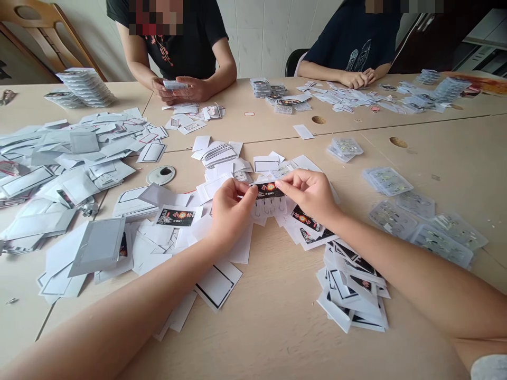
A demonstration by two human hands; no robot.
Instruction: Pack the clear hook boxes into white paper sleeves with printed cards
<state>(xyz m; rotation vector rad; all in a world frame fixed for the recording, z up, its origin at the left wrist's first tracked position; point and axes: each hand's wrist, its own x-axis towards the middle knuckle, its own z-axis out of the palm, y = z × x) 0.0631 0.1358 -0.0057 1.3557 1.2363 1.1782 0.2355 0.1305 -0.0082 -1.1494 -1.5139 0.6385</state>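
Between my two hands is a small clear plastic box of fish hooks (pixel 270 207) with a black printed label card (pixel 269 190) along its upper part. My left hand (pixel 235 208) pinches the left end of the card and box, thumb on top. At the other end, my right hand (pixel 307 192) pinches the right edge with thumb and fingers. Below my right hand lie more black label cards (pixel 307 219), and a loose stack of them (pixel 354 290) sits nearer to me. Another printed card (pixel 175 217) rests left of my left hand.
A large heap of white cards (pixel 83 142) covers the left side. Several clear hook boxes (pixel 388 182) lie at right. Across the table, one person (pixel 178 53) holds a box; another person (pixel 352 47) rests both hands by scattered cards. Stacked boxes (pixel 85 87) stand far left.
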